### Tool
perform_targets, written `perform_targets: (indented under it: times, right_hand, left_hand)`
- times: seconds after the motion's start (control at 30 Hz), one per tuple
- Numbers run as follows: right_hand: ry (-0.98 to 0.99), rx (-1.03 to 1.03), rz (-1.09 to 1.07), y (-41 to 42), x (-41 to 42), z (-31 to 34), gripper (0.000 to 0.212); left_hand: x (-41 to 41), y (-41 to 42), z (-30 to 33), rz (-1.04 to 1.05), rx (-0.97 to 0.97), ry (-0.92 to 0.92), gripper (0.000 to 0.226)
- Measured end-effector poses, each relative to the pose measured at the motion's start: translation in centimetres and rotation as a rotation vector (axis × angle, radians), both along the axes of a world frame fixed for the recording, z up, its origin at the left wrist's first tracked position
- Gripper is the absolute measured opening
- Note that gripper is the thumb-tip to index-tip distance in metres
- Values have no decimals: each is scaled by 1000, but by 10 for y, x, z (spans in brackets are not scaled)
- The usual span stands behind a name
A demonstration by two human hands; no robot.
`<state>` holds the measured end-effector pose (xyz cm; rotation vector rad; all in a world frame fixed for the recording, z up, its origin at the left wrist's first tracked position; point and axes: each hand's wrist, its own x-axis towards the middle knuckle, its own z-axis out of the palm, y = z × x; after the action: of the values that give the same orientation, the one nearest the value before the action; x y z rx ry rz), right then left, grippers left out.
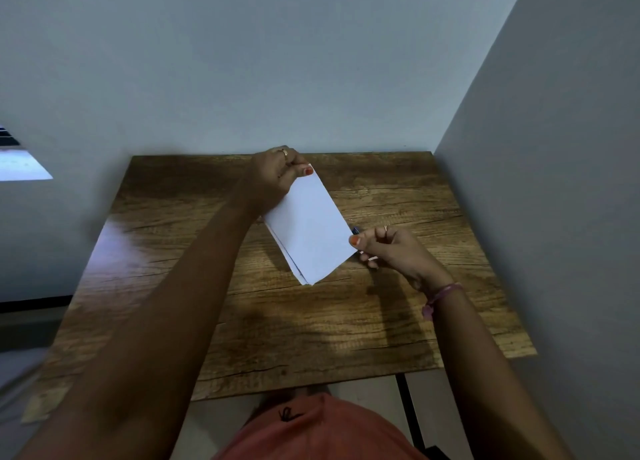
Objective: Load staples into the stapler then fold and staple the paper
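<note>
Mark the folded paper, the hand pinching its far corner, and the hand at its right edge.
folded paper (309, 225): head view, middle of its top face.
left hand (277, 174): head view, back of the hand.
right hand (391, 248): head view, knuckles behind the pinching thumb.

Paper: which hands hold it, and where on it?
Both. The left hand pinches the folded paper at its far corner; the right hand pinches its right corner, thumb on top.

Dim, bluish light; glare streaks the wooden table (398, 196) at 9 o'clock, edges bowed, near forearms blurred.
</note>
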<state>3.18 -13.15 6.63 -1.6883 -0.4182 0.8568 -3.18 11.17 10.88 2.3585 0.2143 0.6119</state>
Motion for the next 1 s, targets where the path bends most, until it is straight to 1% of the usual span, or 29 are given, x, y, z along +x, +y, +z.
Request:
perform_targets:
  times: [0.13,0.2,0.27,0.33,0.47,0.53,0.6,0.67,0.73,0.83,0.9,1.0]
  right_hand:
    - [3,18,51,6,-2,3,28]
    - [-6,29,48,8,-2,4,22]
    - [13,52,20,8,-1,5,12]
    - [44,78,-30,8,1,6,10]
    - [84,122,-148,7,7,12,21]
    - [83,152,-184,7,9,14,18]
    - [80,170,-215,8,10,14,14]
    - [76,177,-239,9,11,13,10]
    - [78,188,-261,10,11,12,7]
    - [81,198,-288,12,11,11,13]
    - [82,196,-298,14,10,11,17]
    - [82,191,-294,15,11,10,22]
  left_hand:
    - [1,-5,4,-62,5,28,13]
    - [2,-6,4,-86,-22,36,14]
    - [1,-6,5,-87,-105,22,14]
    - [0,-5,4,-67,-234,-10,15]
    - [-2,-8,-2,106,-698,-87,23]
    - [-4,-13,-7,134,-863,-102,29]
    - [-5,-21,-15,121,-984,-121,28]
    - [-9,-31,-23,92,-1053,-146,33]
    - [-13,-40,-31,59,-1040,-189,41]
    - [-17,-51,-40,14,-950,-205,53]
    - [-19,-56,-45,-29,-901,-198,51]
    - [-20,-60,-50,-21,-777,-115,41]
